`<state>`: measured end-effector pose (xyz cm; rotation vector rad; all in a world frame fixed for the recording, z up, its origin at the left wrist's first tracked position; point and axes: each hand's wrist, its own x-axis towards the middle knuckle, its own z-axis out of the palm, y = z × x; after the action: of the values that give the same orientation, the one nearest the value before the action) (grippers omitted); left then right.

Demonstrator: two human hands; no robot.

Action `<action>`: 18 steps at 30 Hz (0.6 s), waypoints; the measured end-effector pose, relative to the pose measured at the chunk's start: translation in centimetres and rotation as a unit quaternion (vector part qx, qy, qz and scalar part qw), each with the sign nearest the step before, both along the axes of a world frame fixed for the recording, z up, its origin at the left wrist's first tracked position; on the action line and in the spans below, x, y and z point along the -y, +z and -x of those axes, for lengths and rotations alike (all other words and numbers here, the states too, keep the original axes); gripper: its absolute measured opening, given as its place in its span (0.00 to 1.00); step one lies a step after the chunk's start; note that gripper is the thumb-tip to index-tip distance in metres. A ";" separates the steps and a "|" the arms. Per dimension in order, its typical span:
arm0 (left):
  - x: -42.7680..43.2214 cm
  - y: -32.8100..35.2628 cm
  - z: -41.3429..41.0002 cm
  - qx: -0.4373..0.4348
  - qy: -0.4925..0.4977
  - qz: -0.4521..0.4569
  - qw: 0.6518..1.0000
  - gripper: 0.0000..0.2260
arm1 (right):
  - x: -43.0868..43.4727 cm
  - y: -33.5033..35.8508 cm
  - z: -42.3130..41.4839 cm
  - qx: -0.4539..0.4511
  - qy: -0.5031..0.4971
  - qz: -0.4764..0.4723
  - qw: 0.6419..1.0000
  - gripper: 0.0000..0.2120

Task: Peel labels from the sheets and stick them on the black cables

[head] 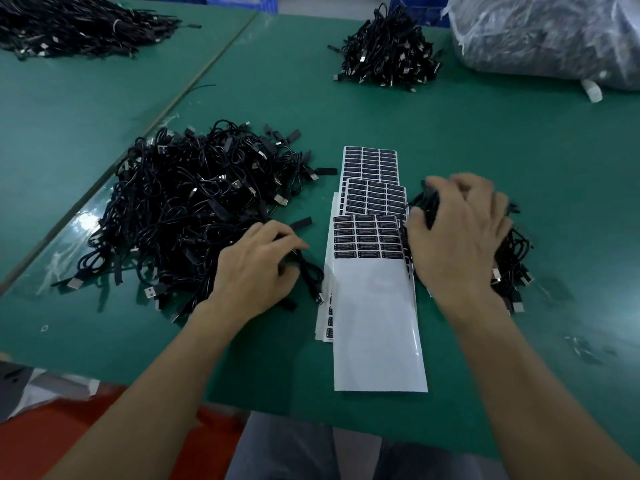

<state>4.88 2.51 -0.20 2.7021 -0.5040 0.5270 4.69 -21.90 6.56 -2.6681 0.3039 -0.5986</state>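
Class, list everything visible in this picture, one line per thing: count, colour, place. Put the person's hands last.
tables: two, green, meeting at a diagonal seam on the left
big cable pile: one, black, left of the sheets
small cable pile: one, black, right of the sheets
far cable piles: two, black, top centre and top left
label sheets: several overlapping, white with black labels, centre
plastic bag: one, clear, dark contents, top right
loose cable: one, black, at the sheets' left edge
left hand: holds the loose cable
right hand: blurred, grips cables of the small cable pile
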 end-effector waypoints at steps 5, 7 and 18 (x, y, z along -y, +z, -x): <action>-0.1 -0.4 -0.3 -0.009 -0.065 -0.089 0.994 0.13 | -2.3 -1.5 0.5 -0.056 0.156 -0.046 0.985 0.13; -0.1 -0.3 -0.4 -0.006 -0.068 -0.090 0.994 0.11 | -2.8 -2.2 0.7 -0.096 0.176 -0.077 0.977 0.13; 1.1 0.7 -0.3 0.114 -0.090 0.025 0.989 0.12 | -3.1 -4.1 1.1 -0.142 0.210 -0.232 0.939 0.10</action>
<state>5.14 1.44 0.50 2.5305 -0.7763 0.7897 3.62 -18.77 2.47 -2.2480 -0.0522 0.0017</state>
